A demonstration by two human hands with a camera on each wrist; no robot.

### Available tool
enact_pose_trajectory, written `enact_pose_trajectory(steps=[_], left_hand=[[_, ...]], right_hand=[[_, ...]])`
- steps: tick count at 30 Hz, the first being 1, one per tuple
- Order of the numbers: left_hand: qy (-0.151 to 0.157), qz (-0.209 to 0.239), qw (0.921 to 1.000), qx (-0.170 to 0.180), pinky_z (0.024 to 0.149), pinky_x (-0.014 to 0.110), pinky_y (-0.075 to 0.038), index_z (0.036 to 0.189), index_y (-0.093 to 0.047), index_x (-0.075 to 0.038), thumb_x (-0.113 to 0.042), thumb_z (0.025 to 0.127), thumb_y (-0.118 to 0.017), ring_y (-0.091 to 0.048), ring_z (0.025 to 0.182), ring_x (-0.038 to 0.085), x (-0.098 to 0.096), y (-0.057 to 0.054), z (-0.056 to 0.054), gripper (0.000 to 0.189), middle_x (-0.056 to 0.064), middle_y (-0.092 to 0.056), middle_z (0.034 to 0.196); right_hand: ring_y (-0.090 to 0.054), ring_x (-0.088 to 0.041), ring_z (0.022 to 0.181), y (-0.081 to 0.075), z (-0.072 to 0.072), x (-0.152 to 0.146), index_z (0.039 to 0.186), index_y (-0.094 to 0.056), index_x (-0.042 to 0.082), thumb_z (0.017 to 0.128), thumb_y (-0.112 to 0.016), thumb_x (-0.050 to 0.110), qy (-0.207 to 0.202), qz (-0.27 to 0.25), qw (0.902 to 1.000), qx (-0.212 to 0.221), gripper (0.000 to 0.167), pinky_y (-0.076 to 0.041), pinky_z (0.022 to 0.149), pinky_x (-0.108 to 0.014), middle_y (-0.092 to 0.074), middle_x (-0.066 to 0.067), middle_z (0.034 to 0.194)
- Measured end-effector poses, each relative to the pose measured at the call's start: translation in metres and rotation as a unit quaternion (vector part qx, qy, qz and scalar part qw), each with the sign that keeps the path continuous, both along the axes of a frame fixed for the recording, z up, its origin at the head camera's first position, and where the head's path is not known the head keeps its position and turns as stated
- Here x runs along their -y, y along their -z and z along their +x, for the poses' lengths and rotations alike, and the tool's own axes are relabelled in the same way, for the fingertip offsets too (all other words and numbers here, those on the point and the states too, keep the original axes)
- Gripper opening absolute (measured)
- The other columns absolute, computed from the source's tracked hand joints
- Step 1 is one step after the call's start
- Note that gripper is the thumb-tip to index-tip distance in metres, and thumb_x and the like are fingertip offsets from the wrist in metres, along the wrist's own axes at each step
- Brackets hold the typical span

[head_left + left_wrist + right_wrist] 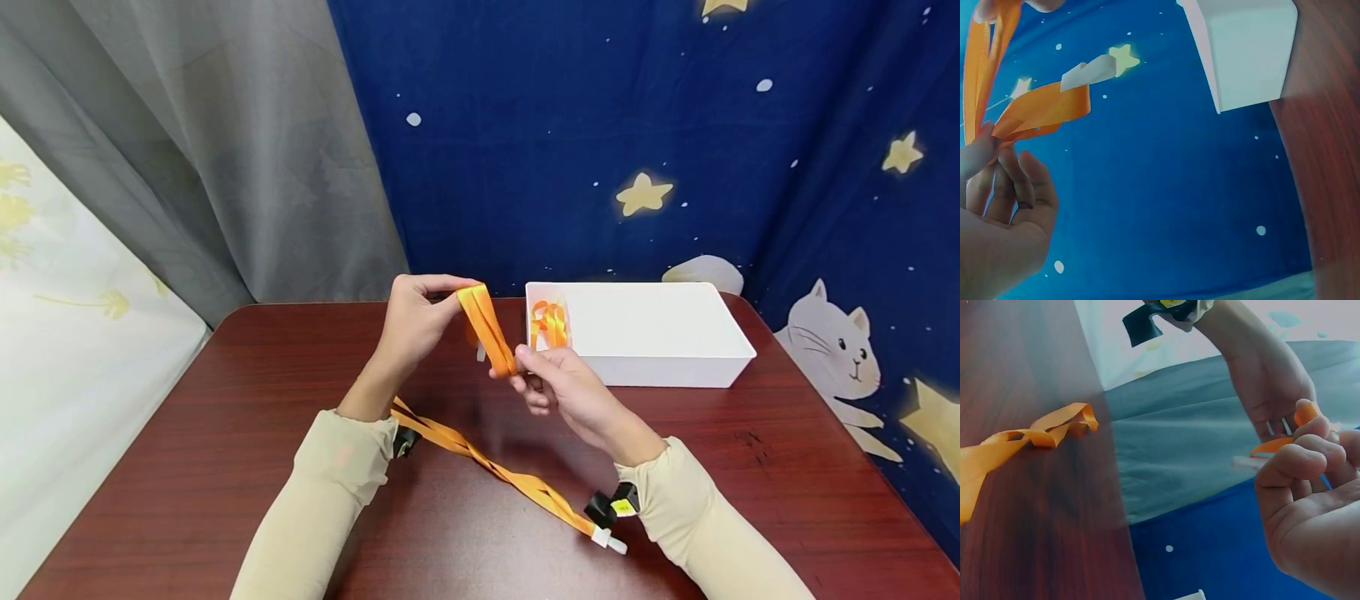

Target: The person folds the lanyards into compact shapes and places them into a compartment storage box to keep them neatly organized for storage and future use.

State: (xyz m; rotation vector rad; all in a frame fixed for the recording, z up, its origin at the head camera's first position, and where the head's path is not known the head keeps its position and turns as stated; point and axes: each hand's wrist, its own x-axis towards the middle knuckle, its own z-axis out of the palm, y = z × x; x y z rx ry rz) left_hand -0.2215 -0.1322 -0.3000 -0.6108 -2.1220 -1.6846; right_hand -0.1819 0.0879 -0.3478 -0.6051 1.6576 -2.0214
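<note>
An orange lanyard (486, 327), folded into a flat loop, is stretched between both hands above the table. My left hand (420, 321) pinches its upper end between thumb and fingers. At the lower end, my right hand (566, 387) holds the fold with thumb and fingertips. The left wrist view shows a short orange tail with a white plastic clip (1088, 72) sticking out past the left hand (1016, 206). A second orange lanyard (487, 457) lies twisted across the table below the hands, its white clip (609, 540) toward the near right.
Behind the right hand stands a white box (660, 371) at the table's back edge. Orange folded lanyards (550, 323) sit in its left end. The dark red wooden table (247, 467) meets grey and blue curtains at the back.
</note>
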Motion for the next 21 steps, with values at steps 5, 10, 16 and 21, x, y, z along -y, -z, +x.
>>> enact_pose_trajectory(steps=[5, 10, 16, 21], left_hand=[[0.017, -0.01, 0.9998, -0.009, 0.071, 0.027, -0.056, 0.093, -0.078, 0.001, -0.002, 0.089, -0.072, -0.067, 0.079, 0.019, -0.005, -0.005, 0.004, 0.008, 0.013, -0.075, 0.087], [0.025, -0.026, 0.9992, -0.018, 0.068, 0.028, -0.056, 0.093, -0.079, 0.0, -0.002, 0.089, -0.072, -0.067, 0.079, 0.018, -0.008, -0.01, 0.007, 0.008, 0.009, -0.075, 0.087], [0.025, -0.011, 0.9991, -0.032, 0.066, 0.027, -0.056, 0.094, -0.078, 0.002, -0.001, 0.089, -0.071, -0.065, 0.078, 0.019, -0.01, -0.015, 0.01, 0.009, 0.012, -0.075, 0.088], [0.026, -0.006, 0.9989, -0.038, 0.066, 0.029, -0.057, 0.095, -0.078, 0.003, -0.001, 0.09, -0.071, -0.065, 0.078, 0.019, -0.014, -0.017, 0.012, 0.009, 0.013, -0.074, 0.089]], right_hand=[[-0.031, -0.011, 0.052, 0.005, -0.005, 0.001, 0.103, -0.074, 0.002, 0.102, -0.057, 0.027, 0.002, 0.027, 0.9993, -0.025, 0.03, -0.028, 0.052, -0.024, -0.043, 0.001, 0.064], [-0.03, -0.013, 0.049, 0.01, -0.009, 0.002, 0.102, -0.075, 0.001, 0.098, -0.064, 0.016, 0.028, 0.043, 0.9949, -0.087, 0.019, -0.027, 0.049, -0.024, -0.039, 0.001, 0.063], [-0.044, -0.016, 0.064, 0.01, -0.009, 0.008, 0.098, -0.074, -0.003, 0.101, -0.06, 0.016, 0.085, 0.033, 0.9835, -0.156, 0.024, -0.038, 0.054, -0.025, -0.053, -0.006, 0.082], [-0.055, -0.02, 0.092, 0.013, -0.008, 0.013, 0.098, -0.077, -0.002, 0.094, -0.067, 0.005, 0.181, 0.047, 0.9444, -0.271, 0.013, -0.049, 0.069, -0.024, -0.062, -0.01, 0.096]])
